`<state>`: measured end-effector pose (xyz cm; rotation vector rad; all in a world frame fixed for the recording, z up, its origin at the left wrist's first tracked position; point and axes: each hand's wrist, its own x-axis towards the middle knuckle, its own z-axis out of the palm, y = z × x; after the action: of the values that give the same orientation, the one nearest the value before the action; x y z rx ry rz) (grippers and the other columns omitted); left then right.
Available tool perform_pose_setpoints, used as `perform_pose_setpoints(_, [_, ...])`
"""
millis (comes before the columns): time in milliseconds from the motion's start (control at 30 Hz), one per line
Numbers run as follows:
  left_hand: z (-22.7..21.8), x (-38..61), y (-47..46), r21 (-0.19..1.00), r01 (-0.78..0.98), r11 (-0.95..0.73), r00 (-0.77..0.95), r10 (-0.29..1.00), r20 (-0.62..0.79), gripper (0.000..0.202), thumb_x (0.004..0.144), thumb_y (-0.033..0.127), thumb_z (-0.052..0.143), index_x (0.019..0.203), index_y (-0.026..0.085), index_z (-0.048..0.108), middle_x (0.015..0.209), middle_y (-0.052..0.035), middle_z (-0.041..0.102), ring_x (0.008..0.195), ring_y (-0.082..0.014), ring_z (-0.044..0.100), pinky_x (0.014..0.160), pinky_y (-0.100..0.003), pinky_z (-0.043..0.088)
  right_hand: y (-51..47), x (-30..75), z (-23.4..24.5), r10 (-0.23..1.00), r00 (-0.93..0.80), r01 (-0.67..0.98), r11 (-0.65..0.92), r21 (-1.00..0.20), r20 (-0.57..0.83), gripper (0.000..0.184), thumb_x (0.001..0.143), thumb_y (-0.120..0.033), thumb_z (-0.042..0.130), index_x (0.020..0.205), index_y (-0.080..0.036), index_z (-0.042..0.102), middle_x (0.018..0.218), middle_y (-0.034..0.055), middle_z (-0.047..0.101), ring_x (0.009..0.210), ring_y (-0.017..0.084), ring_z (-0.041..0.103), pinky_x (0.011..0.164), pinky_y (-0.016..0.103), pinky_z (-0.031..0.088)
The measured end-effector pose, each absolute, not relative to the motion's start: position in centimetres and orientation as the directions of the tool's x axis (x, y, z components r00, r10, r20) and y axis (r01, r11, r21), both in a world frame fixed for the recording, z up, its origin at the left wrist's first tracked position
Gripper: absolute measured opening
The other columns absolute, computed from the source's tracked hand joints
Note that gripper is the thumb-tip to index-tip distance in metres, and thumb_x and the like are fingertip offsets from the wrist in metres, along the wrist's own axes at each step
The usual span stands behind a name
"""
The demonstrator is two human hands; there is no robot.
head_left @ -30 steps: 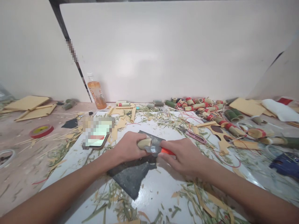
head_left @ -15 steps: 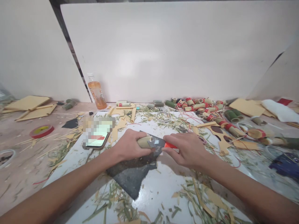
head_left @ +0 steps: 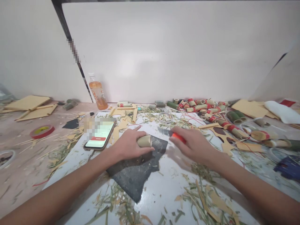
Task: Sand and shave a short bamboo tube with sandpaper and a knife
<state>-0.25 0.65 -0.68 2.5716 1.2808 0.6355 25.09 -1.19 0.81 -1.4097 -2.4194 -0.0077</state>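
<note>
My left hand grips a short bamboo tube and holds it down on a dark grey mat; the forefinger sticks out. My right hand is closed round an orange-handled knife, whose blade points left and hangs a little behind and to the right of the tube, clear of it. Both hands are over a white board strewn with green and tan shavings.
A phone lies left of my left hand, an orange drink bottle stands behind it. Several bamboo pieces with red tape are heaped at the back right. A red tape roll, cardboard sheets and a blue tool lie around.
My right hand lifted the knife away from the end of the tube, up and to the right. My left hand kept hold of the tube on the mat.
</note>
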Motion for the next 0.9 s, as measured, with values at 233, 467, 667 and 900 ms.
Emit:
perform_pose_setpoints(233, [-1.0,0.0,0.4,0.370,0.635,-0.678,0.603,0.735,0.311,0.029,0.076,0.048,0.064,0.070,0.020,0.060,0.061,0.0037,0.058,0.057,-0.0128,0.051,0.063,-0.027,0.041,-3.3,22.8,0.1,0.734,-0.661,0.706,0.679,-0.199,0.158,0.035,0.098,-0.046,0.033,0.081,-0.020,0.051,0.068,0.0000,0.059,0.056,0.014,0.049,0.053,0.025,0.025])
perform_pose_setpoints(467, [-1.2,0.2,0.2,0.447,0.591,-0.671,0.604,0.736,0.306,0.017,0.073,0.036,0.066,0.074,0.019,0.064,0.063,0.0031,0.061,0.058,-0.0112,0.051,0.057,-0.022,0.034,-3.4,22.9,0.2,0.737,-0.658,0.727,0.675,-0.123,0.155,0.036,0.097,-0.047,0.034,0.080,-0.021,0.051,0.064,0.0005,0.059,0.054,0.015,0.049,0.052,0.026,0.021])
perform_pose_setpoints(667, [-1.2,0.3,0.0,0.478,0.603,-0.639,0.599,0.758,0.258,0.017,0.068,0.033,0.067,0.064,0.018,0.061,0.056,0.0047,0.056,0.053,-0.0099,0.046,0.052,-0.021,0.031,-3.6,22.8,0.1,0.720,-0.668,0.722,0.688,-0.072,0.185,0.037,0.096,-0.046,0.034,0.078,-0.021,0.053,0.063,0.0000,0.059,0.053,0.014,0.048,0.051,0.027,0.019])
perform_pose_setpoints(900, [-0.6,0.2,-0.3,0.513,0.613,-0.601,0.567,0.787,0.244,0.027,0.070,0.042,0.068,0.062,0.017,0.061,0.054,0.0042,0.055,0.052,-0.0095,0.047,0.051,-0.022,0.032,-2.0,24.4,0.5,0.783,-0.558,0.816,0.579,0.007,0.274,0.041,0.095,-0.051,0.033,0.080,-0.021,0.057,0.062,0.0013,0.061,0.053,0.016,0.051,0.051,0.026,0.018])
